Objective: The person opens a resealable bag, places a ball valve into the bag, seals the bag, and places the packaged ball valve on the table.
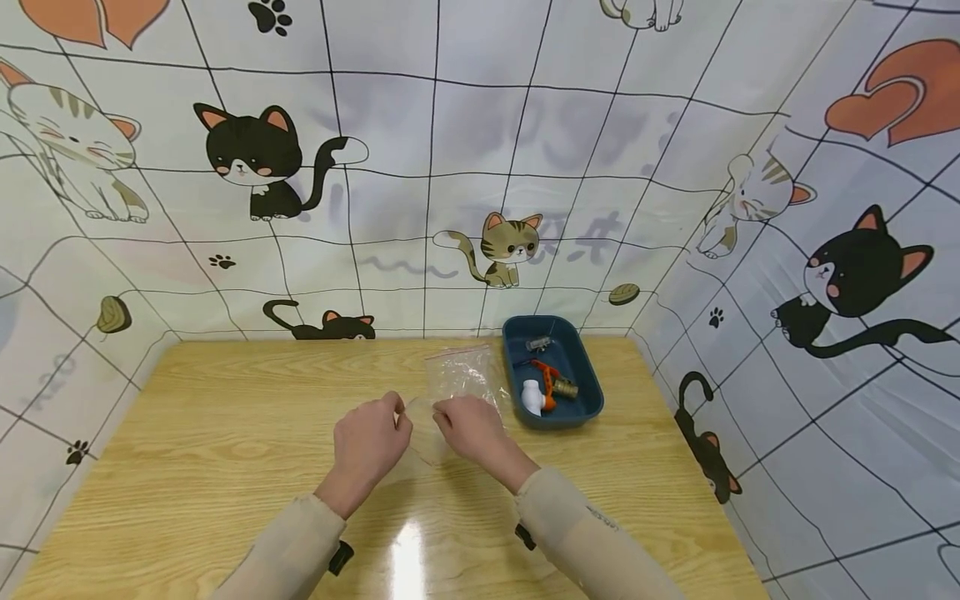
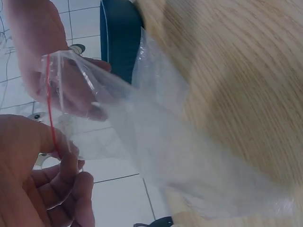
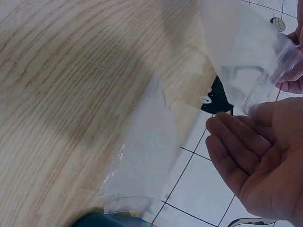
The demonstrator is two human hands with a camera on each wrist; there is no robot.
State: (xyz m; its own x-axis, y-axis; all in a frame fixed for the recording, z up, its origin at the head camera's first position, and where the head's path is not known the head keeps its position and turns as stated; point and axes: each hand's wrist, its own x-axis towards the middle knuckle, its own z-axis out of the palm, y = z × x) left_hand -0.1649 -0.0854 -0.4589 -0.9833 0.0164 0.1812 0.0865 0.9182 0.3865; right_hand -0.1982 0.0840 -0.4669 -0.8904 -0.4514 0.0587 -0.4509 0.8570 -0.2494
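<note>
Clear plastic bag (image 2: 161, 151): long axis down from grip | left hand (image 1: 371, 442), right hand (image 1: 476, 429): pinching its red-lined mouth (image 2: 49, 101) | right nearer blue plastic tray (image 1: 562, 422)

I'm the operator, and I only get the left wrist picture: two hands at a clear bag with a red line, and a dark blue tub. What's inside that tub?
Observer: The head view shows a white item, an orange item and small metallic-looking pieces in the tub.

Operator: Does the other bag, lying on the table, have a red line too?

Observer: Yes. In the head view a reddish line runs along the far edge of the loose bag.

Operator: And what is the person wearing?

Observer: In the head view, the left hand and right hand come out of light beige sleeves.
</note>
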